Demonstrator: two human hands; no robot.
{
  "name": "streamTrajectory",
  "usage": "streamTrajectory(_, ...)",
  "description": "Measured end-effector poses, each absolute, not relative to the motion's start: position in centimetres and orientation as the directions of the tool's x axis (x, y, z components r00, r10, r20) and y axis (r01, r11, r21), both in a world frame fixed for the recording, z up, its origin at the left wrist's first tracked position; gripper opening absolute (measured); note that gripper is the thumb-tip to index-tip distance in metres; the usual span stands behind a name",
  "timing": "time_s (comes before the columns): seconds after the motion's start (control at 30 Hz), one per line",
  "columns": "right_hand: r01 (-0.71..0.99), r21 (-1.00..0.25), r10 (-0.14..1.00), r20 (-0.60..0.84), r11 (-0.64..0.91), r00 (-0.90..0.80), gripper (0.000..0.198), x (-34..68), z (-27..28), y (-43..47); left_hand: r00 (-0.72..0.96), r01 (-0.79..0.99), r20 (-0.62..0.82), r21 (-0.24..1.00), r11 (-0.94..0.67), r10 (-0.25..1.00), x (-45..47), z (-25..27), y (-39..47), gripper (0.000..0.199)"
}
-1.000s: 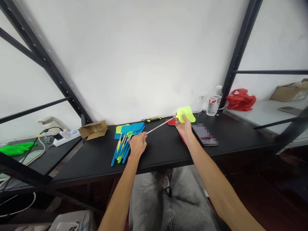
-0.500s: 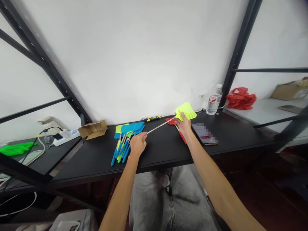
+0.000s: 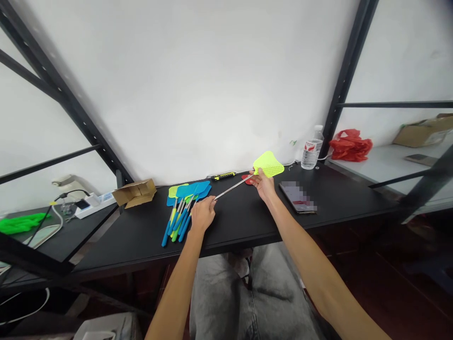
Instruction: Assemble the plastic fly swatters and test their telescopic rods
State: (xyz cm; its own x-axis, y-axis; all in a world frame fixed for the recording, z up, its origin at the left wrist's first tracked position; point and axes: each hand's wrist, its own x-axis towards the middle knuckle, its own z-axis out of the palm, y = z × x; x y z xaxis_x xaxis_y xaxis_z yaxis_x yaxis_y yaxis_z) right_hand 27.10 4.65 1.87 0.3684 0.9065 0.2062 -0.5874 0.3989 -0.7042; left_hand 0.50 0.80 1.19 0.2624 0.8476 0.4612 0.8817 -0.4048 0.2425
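Observation:
Held across both hands is a yellow fly swatter (image 3: 269, 164) with a thin metal shaft, stretched out above the table. My left hand (image 3: 203, 213) is closed round its handle end, which the fingers hide. Just below the perforated head, my right hand (image 3: 264, 185) pinches the neck, thumb towards the head. Behind that hand a red fly swatter (image 3: 248, 179) lies on the table, mostly covered. A pile of blue, yellow and green fly swatters (image 3: 193, 190) rests left of my left hand, handles pointing towards me.
A phone (image 3: 297, 197) lies right of my right hand. Farther back stand a water bottle (image 3: 311, 148) and, on the left, an open cardboard box (image 3: 135, 193). A yellow-and-black cutter (image 3: 223, 176) lies by the wall. Black shelf posts (image 3: 339, 89) flank the black table (image 3: 233, 229).
My right hand and the yellow swatter's head have shifted slightly left, now covering more of the red swatter. Both hands keep their hold. The whole view has moved a little.

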Motion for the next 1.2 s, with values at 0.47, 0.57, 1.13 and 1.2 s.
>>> streamTrajectory(0.47, -0.701, -0.639, 0.948, 0.194, 0.317, 0.252, 0.017, 26.0, 2.0, 4.1, 0.311, 0.858, 0.459, 0.241, -0.453, 0.833, 1.0, 1.4, 0.4, 0.030)
streamTrajectory(0.57, -0.729, -0.608, 0.948, 0.166, 0.315, 0.271, 0.018, 25.9, 2.3, 3.9, 0.301, 0.869, 0.446, 0.235, -0.435, 0.843, 1.1, 1.5, 0.4, 0.029)
streamTrajectory(1.13, -0.697, -0.605, 0.920, 0.195, 0.386, 0.340, 0.026, 25.9, 2.0, 4.2, 0.319, 0.866, 0.401, 0.244, -0.436, 0.859, 1.1, 1.6, 0.3, 0.032)
streamTrajectory(1.2, -0.675, -0.610, 0.905, 0.204, 0.416, 0.373, 0.027, 25.9, 2.0, 4.4, 0.320, 0.864, 0.406, 0.246, -0.439, 0.856, 1.2, 1.6, 0.3, 0.032)
